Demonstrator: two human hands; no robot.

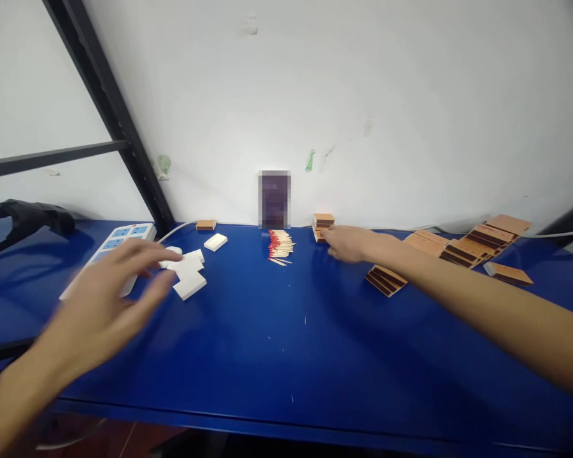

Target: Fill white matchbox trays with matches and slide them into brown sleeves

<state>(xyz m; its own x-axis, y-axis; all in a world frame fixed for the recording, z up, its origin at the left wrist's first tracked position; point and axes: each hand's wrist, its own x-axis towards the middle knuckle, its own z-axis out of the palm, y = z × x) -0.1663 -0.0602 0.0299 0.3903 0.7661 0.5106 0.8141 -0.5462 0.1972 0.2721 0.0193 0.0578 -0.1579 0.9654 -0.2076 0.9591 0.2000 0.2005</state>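
My left hand (119,289), slightly blurred, is held over the table at the left with thumb and fingers apart and nothing between them. Just beyond its fingertips lie several white matchbox inner trays (190,286), and another white tray (215,242) lies farther back. My right hand (348,243) reaches to the wall, its fingers closed at the right side of a small stack of matchboxes (323,219). They appear to grip the lower matchbox (319,235), partly hidden by the fingers. Between my hands is a pile of red-headed matches (281,245).
Flattened matchbox sleeves (477,245) spread at the right, with more sleeves (386,281) nearer my right forearm. A single matchbox (205,225) lies by the wall. A power strip (109,245) sits left. A pixelated dark panel (274,200) stands behind the matches. A black frame (119,121) rises left.
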